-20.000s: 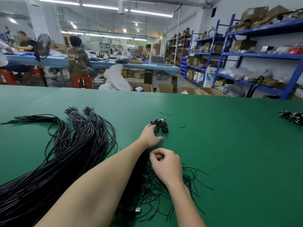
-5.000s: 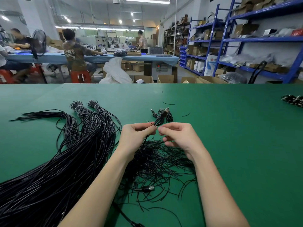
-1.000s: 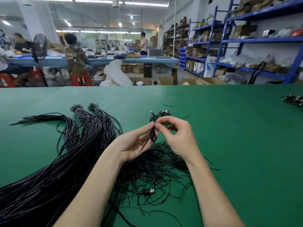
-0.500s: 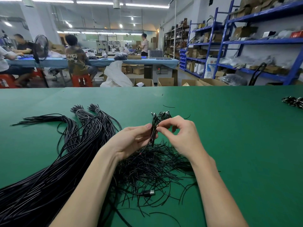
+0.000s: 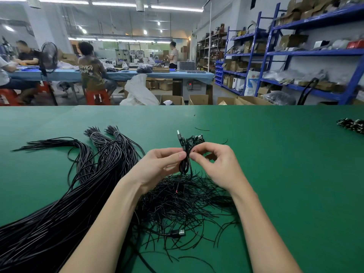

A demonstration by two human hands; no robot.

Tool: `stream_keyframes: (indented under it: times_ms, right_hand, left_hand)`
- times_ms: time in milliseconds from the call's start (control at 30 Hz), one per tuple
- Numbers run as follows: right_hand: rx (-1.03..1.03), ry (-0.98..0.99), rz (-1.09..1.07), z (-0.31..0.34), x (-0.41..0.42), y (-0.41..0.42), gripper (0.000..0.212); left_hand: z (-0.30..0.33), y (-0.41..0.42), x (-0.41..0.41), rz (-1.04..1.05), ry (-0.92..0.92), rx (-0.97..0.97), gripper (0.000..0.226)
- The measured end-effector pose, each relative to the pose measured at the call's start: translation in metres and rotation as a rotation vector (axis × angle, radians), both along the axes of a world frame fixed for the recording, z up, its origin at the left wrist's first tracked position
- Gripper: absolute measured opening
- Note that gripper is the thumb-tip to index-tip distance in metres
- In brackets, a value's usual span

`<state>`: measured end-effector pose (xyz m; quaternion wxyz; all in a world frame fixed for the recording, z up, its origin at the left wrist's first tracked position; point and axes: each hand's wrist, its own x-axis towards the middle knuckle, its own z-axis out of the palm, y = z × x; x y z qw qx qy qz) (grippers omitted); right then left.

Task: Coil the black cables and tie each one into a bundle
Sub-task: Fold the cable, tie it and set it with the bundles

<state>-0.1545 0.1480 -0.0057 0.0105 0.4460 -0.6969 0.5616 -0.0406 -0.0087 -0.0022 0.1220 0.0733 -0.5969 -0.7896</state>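
Broadly, the green table filled the near half of the room, and beyond its far edge stood blue shelving on the right and a blue worktable where other people sat or stood. On the left of the green table lay the biggest thing on it, a long sheaf of black cables, running from the near left corner out to fanned ends farther off. In the middle, under the person's forearms, sprawled a loose tangle of thin black ties, with a metal-tipped plug lying at its near side. Far off at the right edge sat a small heap of finished bundles.

Above the tangle both hands met around a coiled cable, held upright, clear of the table. The left hand pinched it from the left between thumb and curled fingers at about the coil's middle. The right hand came in from the right, its thumb and forefinger closed on the same spot, the other fingers curled behind. The coil's lower loop hung just below the fingertips, between the two palms, and a connector end stuck up past them on the far side. A thin strand with a reddish tip dangled from the grip down toward the tangle.
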Motion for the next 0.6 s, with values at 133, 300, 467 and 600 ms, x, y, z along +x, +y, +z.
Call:
stream_keyframes:
  times_ms: [133,300,467,600]
  right_hand:
    - [-0.016,-0.25,0.109,0.0,-0.003,0.0,0.022]
    - [-0.034,-0.761,0.261,-0.016,-0.007,-0.003,0.008]
    - [-0.085,-0.521,0.009,-0.023,-0.003,-0.012,0.015]
    - [-0.184,-0.159,-0.164,-0.026,0.009,-0.018,0.017]
  left_hand:
    - [0.005,0.001,0.005,0.137,0.165,-0.494,0.021]
    - [0.005,-0.002,0.004,0.241,0.319,-1.176,0.018]
    - [0.001,0.0,-0.002,0.286,0.18,-1.019,0.021]
    - [0.002,0.007,-0.005,0.193,0.015,-0.142,0.035]
